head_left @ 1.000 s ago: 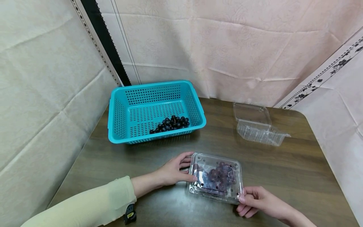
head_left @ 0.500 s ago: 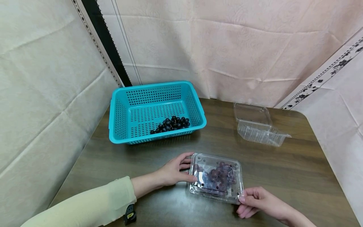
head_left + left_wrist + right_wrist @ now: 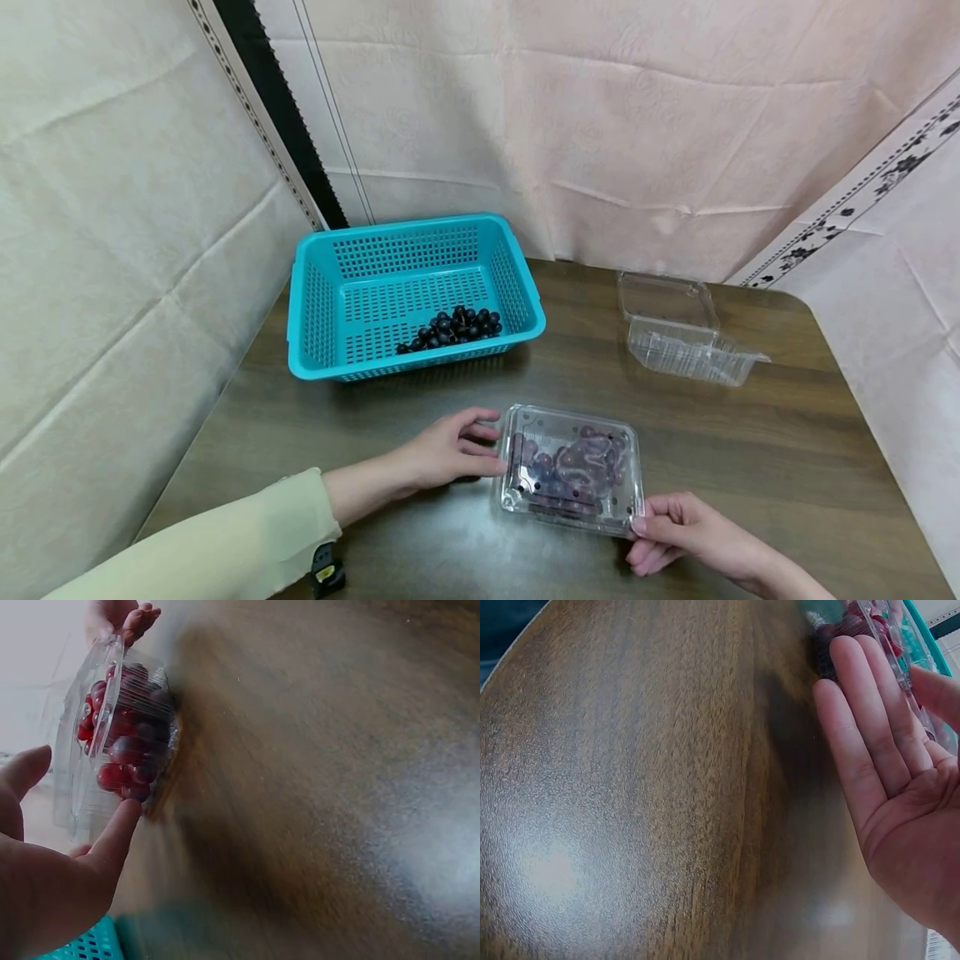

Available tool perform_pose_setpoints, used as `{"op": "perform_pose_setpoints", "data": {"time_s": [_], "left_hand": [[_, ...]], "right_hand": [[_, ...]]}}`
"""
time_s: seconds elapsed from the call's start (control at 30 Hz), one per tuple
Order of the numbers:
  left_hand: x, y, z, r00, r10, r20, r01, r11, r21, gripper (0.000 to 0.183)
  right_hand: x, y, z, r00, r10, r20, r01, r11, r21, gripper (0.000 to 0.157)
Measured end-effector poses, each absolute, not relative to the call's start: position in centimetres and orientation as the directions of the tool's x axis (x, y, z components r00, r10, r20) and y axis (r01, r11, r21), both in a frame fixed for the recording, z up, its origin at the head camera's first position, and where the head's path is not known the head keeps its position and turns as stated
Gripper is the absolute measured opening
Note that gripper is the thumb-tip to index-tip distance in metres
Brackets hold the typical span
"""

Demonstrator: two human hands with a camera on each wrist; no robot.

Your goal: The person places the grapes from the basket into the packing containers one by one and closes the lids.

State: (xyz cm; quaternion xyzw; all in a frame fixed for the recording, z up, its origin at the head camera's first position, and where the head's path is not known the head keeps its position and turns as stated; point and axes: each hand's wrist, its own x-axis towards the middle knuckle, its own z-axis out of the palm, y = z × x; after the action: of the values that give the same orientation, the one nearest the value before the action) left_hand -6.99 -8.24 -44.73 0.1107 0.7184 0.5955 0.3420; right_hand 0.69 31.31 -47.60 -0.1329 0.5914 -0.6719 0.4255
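Observation:
A clear plastic clamshell box (image 3: 573,471) with its lid down sits on the table and contains reddish-purple grapes (image 3: 581,467). In the left wrist view the grapes (image 3: 127,750) show red through its ribbed wall. My right hand (image 3: 686,529) pinches the box's near right corner between thumb and fingers. The right wrist view shows the other fingers (image 3: 866,705) of that hand extended beside the box. At the box's left side is my left hand (image 3: 442,450), its fingers apart and loosely bent, fingertips right by the wall.
Behind the box stands a turquoise perforated basket (image 3: 315,367) with a bunch of dark grapes (image 3: 453,327) at its front right. An opened clear plastic container (image 3: 686,350) lies at the back right. Pale cloth (image 3: 600,125) hangs behind the wooden table (image 3: 810,467).
My left hand has let go of the box's left side and drawn back slightly to the left. The right hand keeps its pinch on the corner.

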Motion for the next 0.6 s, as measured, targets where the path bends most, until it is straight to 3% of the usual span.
{"op": "perform_pose_setpoints", "data": {"time_s": [0.17, 0.4, 0.6], "left_hand": [[-6.73, -8.59, -44.5, -0.726, 0.569, -0.386, -0.271, 0.28, 0.921, 0.068], [-6.34, -8.7, -44.52, -0.665, 0.591, -0.457, -0.414, 0.218, 0.884, 0.047], [-5.98, -8.91, -44.27, -0.642, 0.599, -0.479, -0.423, 0.245, 0.872, 0.038]], "right_hand": [[0.71, 31.26, -47.62, -0.613, -0.722, -0.322, 0.41, 0.058, -0.91, 0.035], [0.81, 31.15, -47.86, -0.624, -0.708, -0.33, 0.415, 0.058, -0.908, 0.036], [0.94, 30.89, -47.78, -0.643, -0.696, -0.319, 0.391, 0.059, -0.918, 0.035]]}}
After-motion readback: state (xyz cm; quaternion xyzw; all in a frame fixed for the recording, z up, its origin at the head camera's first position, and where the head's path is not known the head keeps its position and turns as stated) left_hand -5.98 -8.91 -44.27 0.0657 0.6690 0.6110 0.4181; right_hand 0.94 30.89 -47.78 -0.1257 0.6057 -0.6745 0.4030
